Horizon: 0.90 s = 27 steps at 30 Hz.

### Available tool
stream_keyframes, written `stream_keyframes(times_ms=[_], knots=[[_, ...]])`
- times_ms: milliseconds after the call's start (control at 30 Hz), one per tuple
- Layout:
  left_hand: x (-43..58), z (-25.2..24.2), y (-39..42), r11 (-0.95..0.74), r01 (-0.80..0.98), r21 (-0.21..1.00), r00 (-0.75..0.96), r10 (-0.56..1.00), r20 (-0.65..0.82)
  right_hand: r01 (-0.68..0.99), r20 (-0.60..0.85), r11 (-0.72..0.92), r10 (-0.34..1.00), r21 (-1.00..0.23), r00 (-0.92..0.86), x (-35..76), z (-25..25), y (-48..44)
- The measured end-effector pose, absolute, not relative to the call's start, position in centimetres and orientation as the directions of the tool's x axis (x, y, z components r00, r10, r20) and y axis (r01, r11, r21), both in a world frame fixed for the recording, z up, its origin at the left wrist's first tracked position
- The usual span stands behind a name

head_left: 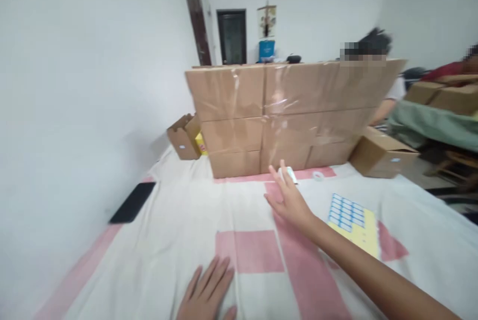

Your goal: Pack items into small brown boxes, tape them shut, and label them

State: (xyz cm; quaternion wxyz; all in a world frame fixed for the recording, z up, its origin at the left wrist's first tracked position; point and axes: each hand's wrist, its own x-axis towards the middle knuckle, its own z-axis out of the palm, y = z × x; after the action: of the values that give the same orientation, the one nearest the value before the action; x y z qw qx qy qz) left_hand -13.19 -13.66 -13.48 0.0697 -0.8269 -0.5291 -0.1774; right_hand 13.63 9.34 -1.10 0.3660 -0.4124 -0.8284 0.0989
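Note:
My left hand (pixel 209 292) lies flat on the white and pink cloth (pixel 186 210) at the bottom of the view, its fingers stretched out and holding nothing. Farther forward, my right hand (pixel 289 203) reaches toward the cardboard wall with its fingers spread. Just beyond its fingertips is a small white and greenish item (pixel 289 175), partly covered by the fingers; whether they touch it I cannot tell. A roll of clear tape (pixel 317 175) rests to the right of that item. Beside my right forearm lies a yellow sheet of blue-edged labels (pixel 347 215).
A tall taped cardboard partition (pixel 291 116) stands across the table's far side. Open cardboard boxes stand at its left (pixel 183 138) and right (pixel 384 153), with a yellow box (pixel 201 144) behind. A black phone-like slab (pixel 133 203) lies by the left wall. Other people sit beyond.

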Motion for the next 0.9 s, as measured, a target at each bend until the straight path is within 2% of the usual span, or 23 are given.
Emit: stream_keyframes(times_ms=[67, 167, 233, 300, 367, 467, 567, 667, 767, 833, 900], knots=[[-14.3, -11.9, -13.7, -0.405, 0.865, 0.296, 0.324, 0.902, 0.285, 0.471, 0.464, 0.724, 0.686, -0.503, -0.56, 7.0, -1.6, 7.1], [-17.7, -9.1, -10.9, -0.171, 0.727, 0.665, 0.056, 0.98, 0.19, 0.351, 0.376, 0.711, 0.649, -0.61, -0.661, -1.8, -1.8, 7.3], [-21.2, -7.1, -6.1, -0.09, 0.59, 0.803, -0.13, 0.97, 0.204, 0.331, 0.347, 0.649, 0.69, -0.685, -0.636, -7.2, -2.1, 9.6], [-25.1, -5.3, 0.9, -0.026, 0.495, 0.869, -0.408, 0.876, 0.258, 0.346, 0.331, 0.584, 0.754, -0.735, -0.568, -12.3, -2.5, 12.8], [-28.6, -4.1, 8.9, 0.021, 0.448, 0.894, -0.591, 0.757, 0.279, 0.416, 0.314, 0.537, 0.811, -0.733, -0.493, -17.1, -2.7, 16.3], [-31.8, -4.1, 19.3, 0.059, 0.426, 0.903, -0.69, 0.667, 0.282, 0.511, 0.295, 0.482, 0.865, -0.712, -0.405, -22.7, -2.9, 20.9], [-32.7, -5.9, 25.2, 0.057, 0.451, 0.891, -0.729, 0.6, 0.33, 0.541, 0.306, 0.411, 0.911, -0.733, -0.278, -25.6, -3.7, 24.2], [-33.1, -7.8, 27.1, 0.06, 0.5, 0.864, -0.739, 0.55, 0.389, 0.468, 0.377, 0.39, 0.918, -0.793, -0.126, -26.4, -5.4, 26.1], [-33.5, -8.7, 27.6, 0.049, 0.566, 0.823, -0.722, 0.511, 0.466, 0.35, 0.447, 0.443, 0.891, -0.825, -0.076, -26.5, -6.8, 27.1], [-33.6, -8.9, 28.1, 0.036, 0.591, 0.806, -0.721, 0.473, 0.507, 0.275, 0.442, 0.445, 0.894, -0.853, -0.077, -26.6, -7.1, 27.7], [-33.7, -9.0, 28.5, 0.025, 0.596, 0.803, -0.726, 0.443, 0.526, 0.191, 0.368, 0.377, 0.926, -0.906, -0.08, -26.6, -7.0, 28.4]])
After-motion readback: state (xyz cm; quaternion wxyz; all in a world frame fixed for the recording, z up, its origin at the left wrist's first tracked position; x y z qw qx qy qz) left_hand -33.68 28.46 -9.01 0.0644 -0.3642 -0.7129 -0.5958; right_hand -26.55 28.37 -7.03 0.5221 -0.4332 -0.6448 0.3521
